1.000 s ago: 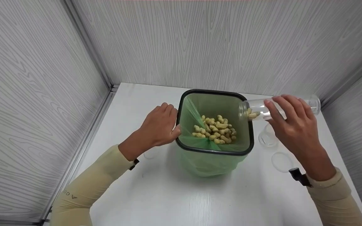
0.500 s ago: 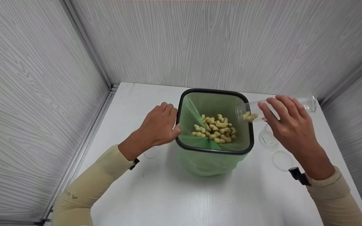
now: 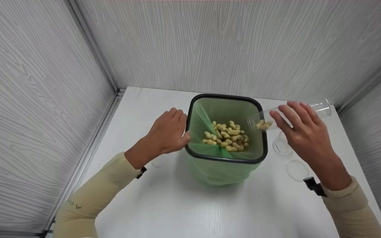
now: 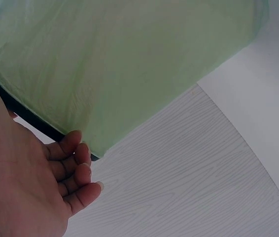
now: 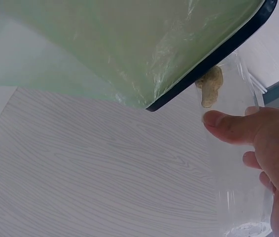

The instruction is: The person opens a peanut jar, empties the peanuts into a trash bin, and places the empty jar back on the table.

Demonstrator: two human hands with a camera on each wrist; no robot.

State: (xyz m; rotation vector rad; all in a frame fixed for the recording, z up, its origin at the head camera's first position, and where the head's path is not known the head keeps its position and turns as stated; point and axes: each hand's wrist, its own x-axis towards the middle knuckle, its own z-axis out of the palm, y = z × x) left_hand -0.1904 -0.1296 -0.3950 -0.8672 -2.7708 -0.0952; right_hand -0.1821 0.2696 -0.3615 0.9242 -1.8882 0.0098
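In the head view, a trash can (image 3: 227, 160) with a black rim and a green bag liner (image 3: 218, 173) stands mid-table. Several unshelled peanuts (image 3: 233, 137) lie inside it. My left hand (image 3: 168, 134) holds the rim's left side, fingers curled at the edge in the left wrist view. With my right hand (image 3: 304, 129) I grip a clear jar (image 3: 321, 106), tilted nearly level, its mouth over the can's right rim. A few peanuts (image 3: 263, 125) sit near the jar's mouth. The right wrist view shows my thumb (image 5: 228, 129) along the jar's side.
Right of the can, a clear round lid-like piece (image 3: 282, 146) and a thin clear ring (image 3: 297, 170) lie on the white table (image 3: 210, 215). Another faint clear ring (image 3: 157, 162) is left of the can. Wood-grain panels (image 3: 210, 43) enclose the table.
The jar and my right hand have moved slightly left, its mouth now farther over the rim. The peanuts inside the jar have shifted toward the mouth. My left hand has stayed in place.
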